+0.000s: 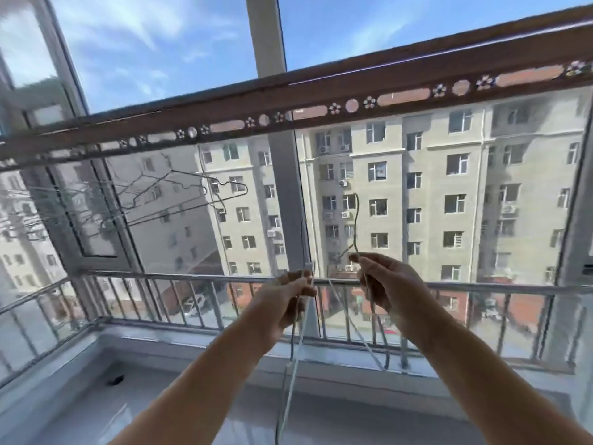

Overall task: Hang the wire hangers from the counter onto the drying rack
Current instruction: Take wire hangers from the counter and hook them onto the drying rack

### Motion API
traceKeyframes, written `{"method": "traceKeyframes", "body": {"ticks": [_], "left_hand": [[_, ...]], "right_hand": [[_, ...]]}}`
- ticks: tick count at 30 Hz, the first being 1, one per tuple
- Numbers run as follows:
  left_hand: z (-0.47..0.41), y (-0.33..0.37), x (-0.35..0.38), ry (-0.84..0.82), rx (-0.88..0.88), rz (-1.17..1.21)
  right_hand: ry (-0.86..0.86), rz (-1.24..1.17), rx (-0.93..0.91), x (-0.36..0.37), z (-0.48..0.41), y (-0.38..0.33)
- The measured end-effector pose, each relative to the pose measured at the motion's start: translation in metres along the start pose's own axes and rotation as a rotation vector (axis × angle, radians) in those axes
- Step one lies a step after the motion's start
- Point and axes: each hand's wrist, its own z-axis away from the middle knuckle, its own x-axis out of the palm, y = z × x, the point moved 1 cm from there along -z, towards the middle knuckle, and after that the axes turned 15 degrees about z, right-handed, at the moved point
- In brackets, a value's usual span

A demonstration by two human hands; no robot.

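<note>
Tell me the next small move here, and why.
Probably lift the right hand until its wire hanger hooks onto the drying rack: the hook points up but hangs below the bar, and the left hand only holds the spare hangers.

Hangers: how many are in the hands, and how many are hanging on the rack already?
Held: 2, a white hanger in the left hand, a grey hanger in the right hand.
On the drying rack: at least 2 dark hangers; further left is blurred.
Total: at least 4.
</note>
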Motion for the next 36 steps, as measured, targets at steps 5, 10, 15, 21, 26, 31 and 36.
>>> {"method": "traceKeyframes", "body": {"ticks": [5,10,15,21,26,31,36], "left_hand": [[-0.002,0.054,-0.057,0.044,0.047,-0.008],[-0.019,0.089,-0.077,0.048,0.096,0.041],[-0.041,0.11,-0.069,0.04,0.144,0.082],[-0.081,0.137,-0.047,0.018,0.192,0.134],[-0.117,0.157,-0.036,0.02,0.233,0.16],[-0.153,0.183,-0.032,0.036,0.283,0.145],[-0.184,0.207,-0.04,0.038,0.337,0.159]], "right_hand": [[-0.057,-0.029,0.02,0.065,-0.032,-0.006],[-0.06,0.006,-0.025,0.095,-0.069,-0.019],[-0.031,0.035,-0.103,0.109,-0.108,-0.036],[-0.041,0.02,-0.168,0.118,-0.151,-0.052],[-0.096,0.001,-0.168,0.118,-0.189,-0.063],[-0.101,0.048,-0.178,0.117,-0.231,-0.077],[-0.093,0.066,-0.248,0.121,-0.259,-0.091]]}}
